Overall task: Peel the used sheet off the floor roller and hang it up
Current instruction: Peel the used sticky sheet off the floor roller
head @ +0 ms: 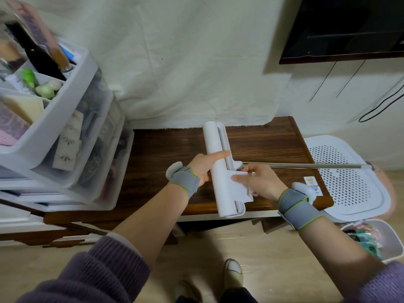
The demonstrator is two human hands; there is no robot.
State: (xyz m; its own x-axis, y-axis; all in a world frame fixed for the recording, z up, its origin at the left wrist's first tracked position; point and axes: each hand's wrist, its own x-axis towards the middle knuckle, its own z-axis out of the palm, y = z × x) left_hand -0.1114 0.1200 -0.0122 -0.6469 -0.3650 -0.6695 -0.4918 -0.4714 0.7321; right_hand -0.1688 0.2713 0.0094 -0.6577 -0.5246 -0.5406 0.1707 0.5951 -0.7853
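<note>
Lying across the middle of the frame, the floor roller rests on a dark wooden table, its white sticky cylinder running from the centre of the picture down toward the table's near edge, where its lower end juts just past the rim. A thin metal handle runs from the roller's head off to the right, passing over a white perforated basket beside the table. The left hand is wrapped around the cylinder from the left, thumb laid across the top of it. The right hand pinches a loosened corner of the used sheet, which stands away from the cylinder as a white flap on its right side, with the rest still wound on the roll. Both wrists wear grey straps edged in green. At the left of the frame stands a stack of translucent plastic drawers packed with small things, and pale cloth hangs behind the table.
</note>
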